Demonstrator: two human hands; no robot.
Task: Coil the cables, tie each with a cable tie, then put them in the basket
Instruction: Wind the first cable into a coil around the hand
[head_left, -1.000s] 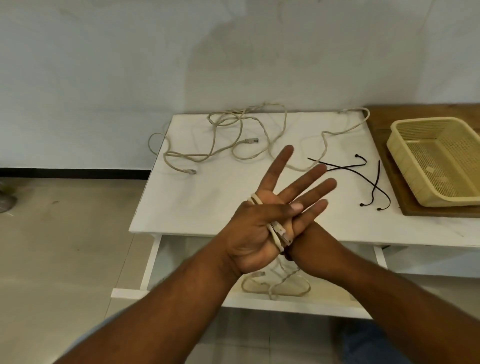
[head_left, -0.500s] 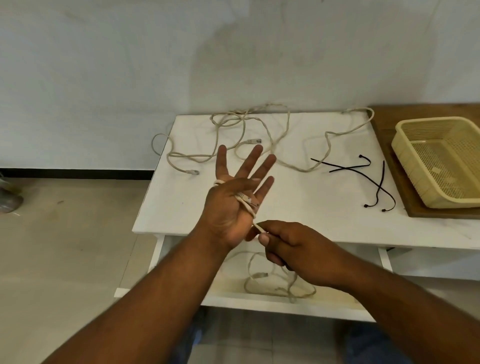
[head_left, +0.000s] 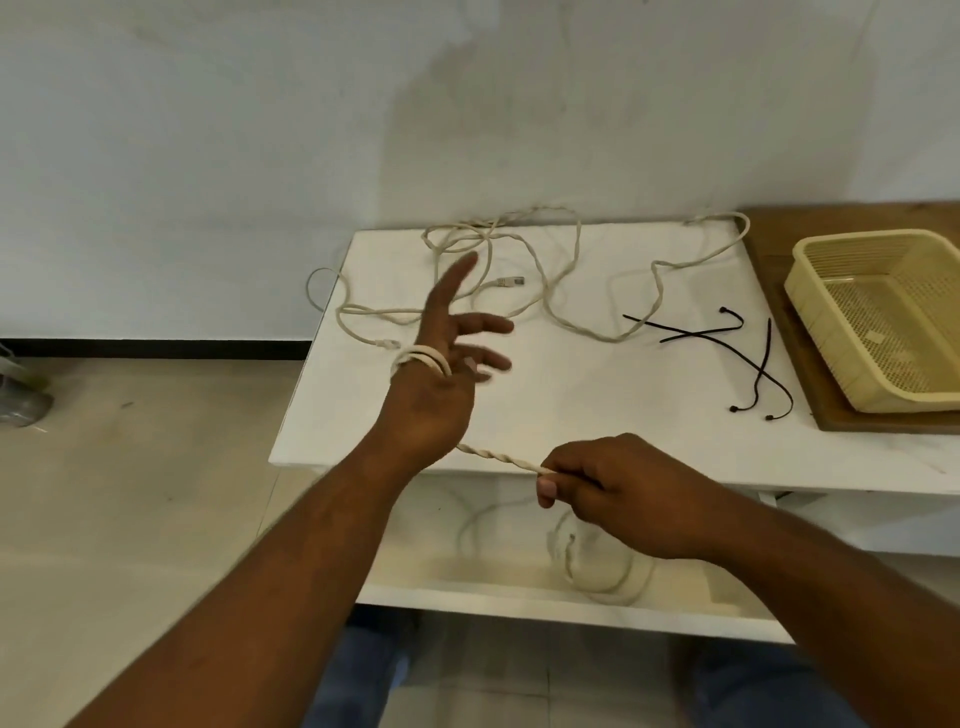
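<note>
Left hand (head_left: 436, 400) is raised over the near-left part of the white table (head_left: 571, 410), fingers straight and spread. The beige twisted cable (head_left: 498, 458) is looped a couple of turns around the base of those fingers. From below that palm a short run stretches rightward, taut, to the right hand (head_left: 623, 499). That hand pinches the cable between thumb and curled fingers, just off the table's front edge. The hands are apart, joined only by that run.

Below the right hand the slack drops away, blurred; it seems to gather on the white lower shelf (head_left: 467, 577).

Farther back, a second loose beige cable (head_left: 608, 340) sprawls across the table. To its right lie thin black cable ties (head_left: 693, 335), crossed over one another. At the far right, well away from both hands, a yellow plastic mesh basket (head_left: 826, 338) sits on a brown wooden board (head_left: 769, 244).
</note>
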